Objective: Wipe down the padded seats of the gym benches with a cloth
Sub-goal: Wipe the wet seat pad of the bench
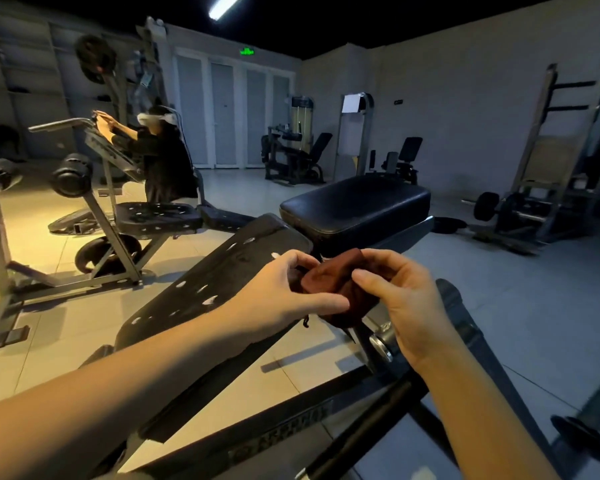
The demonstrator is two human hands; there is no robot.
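Head view, and both grips are raised mid-frame with the cloth point(329, 280) bunched between them. The left grip point(288, 292) pinches the cloth's left edge, thumb underneath and fingers curled over the top. The right grip point(407, 306) has thumb and fingers closed on the opposite side. So both are gripping the cloth, which hangs in the air and touches no padding; it looks like it's being gathered into a wad.

Now the geometry that matters. The seat pad point(357, 206), glossy and black, lies just beyond the grips and slightly to the right, with its long axis running left to right across the view. The right grip is the nearer one to it. The back pad point(201, 289), worn through in pale patches, runs under the left grip and forearm, slanting from near-left up toward the seat pad.

Judging from that, a short reach forward and down puts cloth on seat pad; wiping here is not yet begun. Far beyond the left grip, another person point(160, 147) works at a machine.
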